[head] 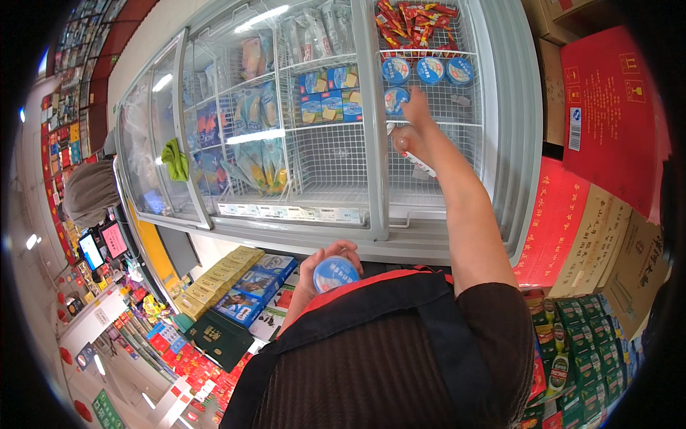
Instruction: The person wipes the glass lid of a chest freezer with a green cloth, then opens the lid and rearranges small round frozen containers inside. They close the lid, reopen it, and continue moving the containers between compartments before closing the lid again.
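In the open right part of a chest freezer, my right hand reaches down to a blue-lidded ice cream tub in a wire basket, its fingers at the lid's right edge. Whether they grip the tub cannot be told. My left hand holds another blue-lidded tub close to my apron, outside the freezer. A row of similar tubs sits just beyond my right hand. Red-wrapped ice creams lie in the far compartment. Under my right forearm is a partly hidden package.
A glass sliding lid covers the freezer's left part, above boxed and bagged frozen goods. A green cloth hangs on a lid frame. Red cartons stand at the right; boxed goods lie below left. A grey-covered head shows at the left.
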Demonstrator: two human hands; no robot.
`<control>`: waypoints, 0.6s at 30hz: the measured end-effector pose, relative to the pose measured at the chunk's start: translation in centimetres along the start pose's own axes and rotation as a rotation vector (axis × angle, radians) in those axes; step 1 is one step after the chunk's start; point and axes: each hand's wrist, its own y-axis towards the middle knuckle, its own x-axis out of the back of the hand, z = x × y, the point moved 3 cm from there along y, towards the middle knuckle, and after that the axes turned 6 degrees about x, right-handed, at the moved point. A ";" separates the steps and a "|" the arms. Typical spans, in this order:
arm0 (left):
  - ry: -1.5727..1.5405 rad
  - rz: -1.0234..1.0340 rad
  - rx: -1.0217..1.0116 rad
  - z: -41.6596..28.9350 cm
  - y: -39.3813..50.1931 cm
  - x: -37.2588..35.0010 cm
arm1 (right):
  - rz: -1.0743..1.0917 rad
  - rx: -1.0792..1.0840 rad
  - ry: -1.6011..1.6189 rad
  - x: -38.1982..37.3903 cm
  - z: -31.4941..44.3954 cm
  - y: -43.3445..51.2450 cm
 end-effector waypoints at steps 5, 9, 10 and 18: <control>-0.040 0.038 -0.022 -1.0 0.8 -0.1 | 0.047 0.135 0.060 0.8 -0.6 -0.2; -0.063 0.032 -0.047 -1.9 1.9 -0.4 | 0.098 0.175 0.036 2.4 -0.8 -1.3; -0.067 0.030 -0.052 -2.1 2.1 -0.5 | 0.100 0.170 0.005 2.8 -0.7 -1.5; -0.031 0.028 -0.022 -1.9 2.7 -1.7 | 0.363 -0.150 -0.140 2.0 -0.1 -0.6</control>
